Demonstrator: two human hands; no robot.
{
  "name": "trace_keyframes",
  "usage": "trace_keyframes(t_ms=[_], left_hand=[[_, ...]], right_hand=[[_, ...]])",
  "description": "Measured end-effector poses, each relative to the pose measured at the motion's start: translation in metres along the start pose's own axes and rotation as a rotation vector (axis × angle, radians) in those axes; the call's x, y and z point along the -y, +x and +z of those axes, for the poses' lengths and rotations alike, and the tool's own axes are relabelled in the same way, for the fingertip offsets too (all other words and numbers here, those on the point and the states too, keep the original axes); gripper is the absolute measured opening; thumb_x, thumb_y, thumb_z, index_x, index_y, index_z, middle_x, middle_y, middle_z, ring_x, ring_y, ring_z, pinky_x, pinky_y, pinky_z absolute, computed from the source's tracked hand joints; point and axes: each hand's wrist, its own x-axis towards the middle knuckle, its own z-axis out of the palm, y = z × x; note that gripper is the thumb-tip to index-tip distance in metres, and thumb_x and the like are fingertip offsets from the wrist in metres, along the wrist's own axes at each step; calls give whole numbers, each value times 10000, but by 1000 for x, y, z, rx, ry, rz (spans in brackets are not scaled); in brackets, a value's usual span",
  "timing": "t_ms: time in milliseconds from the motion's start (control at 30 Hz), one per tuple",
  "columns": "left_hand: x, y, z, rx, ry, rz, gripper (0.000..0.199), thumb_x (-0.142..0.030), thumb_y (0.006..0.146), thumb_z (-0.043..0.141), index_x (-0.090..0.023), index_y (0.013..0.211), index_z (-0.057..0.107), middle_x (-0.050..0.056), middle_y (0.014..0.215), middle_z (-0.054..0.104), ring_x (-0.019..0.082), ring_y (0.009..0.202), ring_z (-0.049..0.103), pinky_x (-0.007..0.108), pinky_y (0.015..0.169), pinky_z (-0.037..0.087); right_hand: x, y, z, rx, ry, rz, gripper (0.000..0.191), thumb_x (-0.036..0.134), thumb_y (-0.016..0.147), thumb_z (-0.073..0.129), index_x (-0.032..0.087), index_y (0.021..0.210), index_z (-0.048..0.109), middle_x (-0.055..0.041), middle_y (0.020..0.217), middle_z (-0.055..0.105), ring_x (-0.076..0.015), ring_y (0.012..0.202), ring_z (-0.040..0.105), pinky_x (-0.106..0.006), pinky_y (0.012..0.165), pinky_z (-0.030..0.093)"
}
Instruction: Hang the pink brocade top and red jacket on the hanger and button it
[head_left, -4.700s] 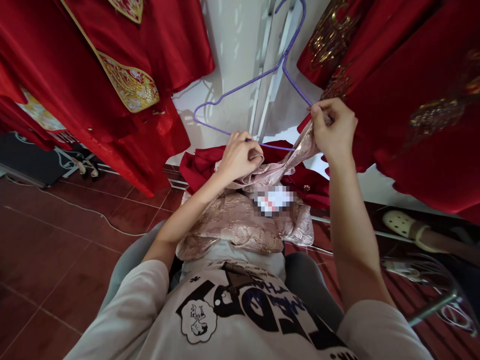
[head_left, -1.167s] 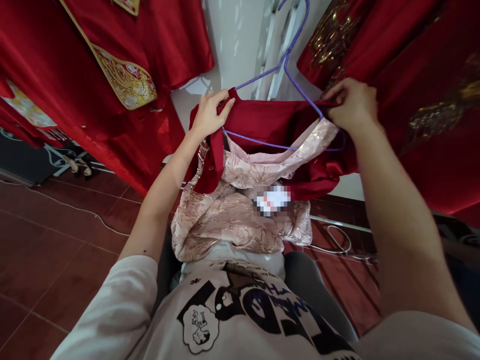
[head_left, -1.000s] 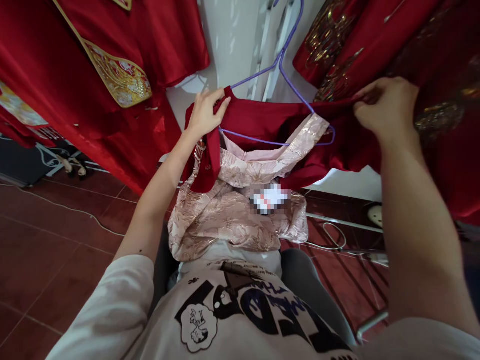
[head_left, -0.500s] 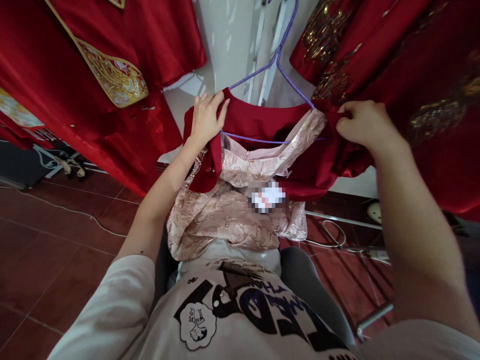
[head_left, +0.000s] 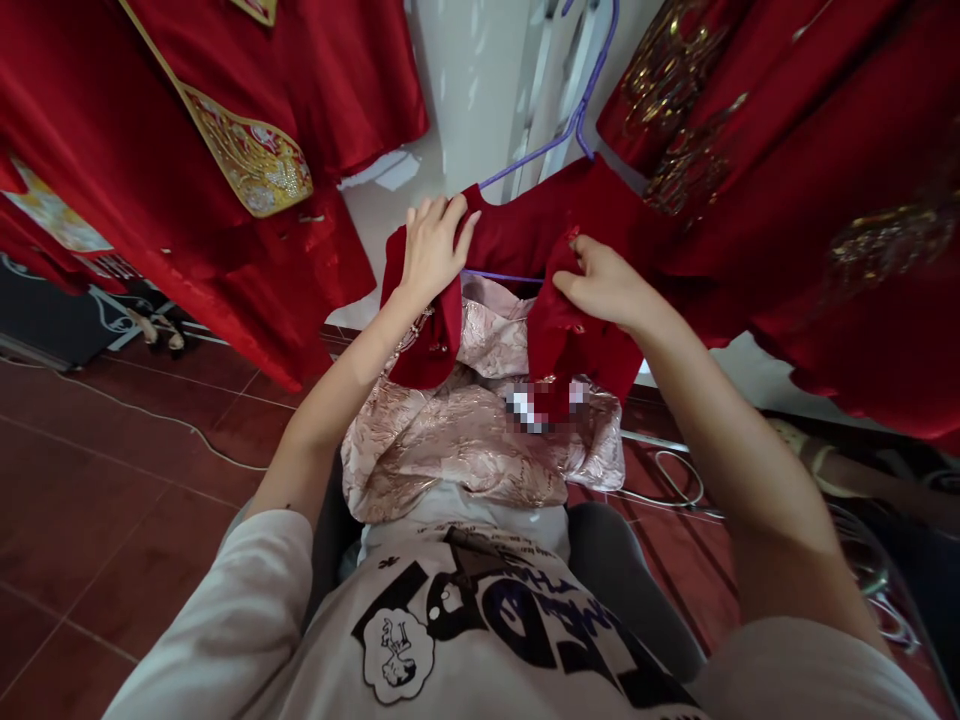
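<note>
Hands, both bare, are on one red satin garment at the middle of the frame. The left hand is closed over its left front edge, with the fingers curled on the cloth near the neckline. The right hand grasps a separate fold of the same red cloth, pinching it between thumb and fingers, so that a flap hangs below it. The two hands stand apart, with the neck opening between them.

One purple wire hanger is inside the garment. Its upper arm and hook rise toward the top edge of the frame, and a short stretch of its lower bar shows across the opening, just below the left hand. Below the red cloth, pink floral brocade cloth lies bunched over the person's lap, and on it sits one pixelated label, partly covered by the red flap.

Two banks of red garments with gold embroidery hang at the upper left and upper right of the frame, one bank on each side; how many garments each holds cannot be told. One gold embroidered panel stands out at the upper left. Beneath them lies a dark red tile floor, with a thin white cable running across it at the left.
</note>
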Motion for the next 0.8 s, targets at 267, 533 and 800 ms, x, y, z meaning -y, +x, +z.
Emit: trace_keyframes(t_ms=[267,533,800], left_hand=[[-7,-13,-16,-174,-16,37,490,-690,958,353,-264,968,592,122,1201,603,304,1189,535,492,1042,412],[-1,-27,-20,-2,-120,1,379,-611,948,520,-269,1110,538,78,980,656,268,976,644,435,942,481],[-22,-29,-19,48,-171,-10,219,-423,976,539,-253,1114,537,86,1067,639,248,1045,634,407,940,504]], right_hand=[[-43,20,1,-178,1,53,616,421,765,730,222,1246,401,-77,949,654,-257,887,684,-437,773,571],[-44,32,21,-331,-210,-159,652,646,845,600,228,1304,399,-105,1020,641,-276,934,674,-488,854,549],[-52,46,37,-419,-324,-68,441,569,859,580,214,1102,481,-152,1140,555,-342,1113,577,-593,879,521]])
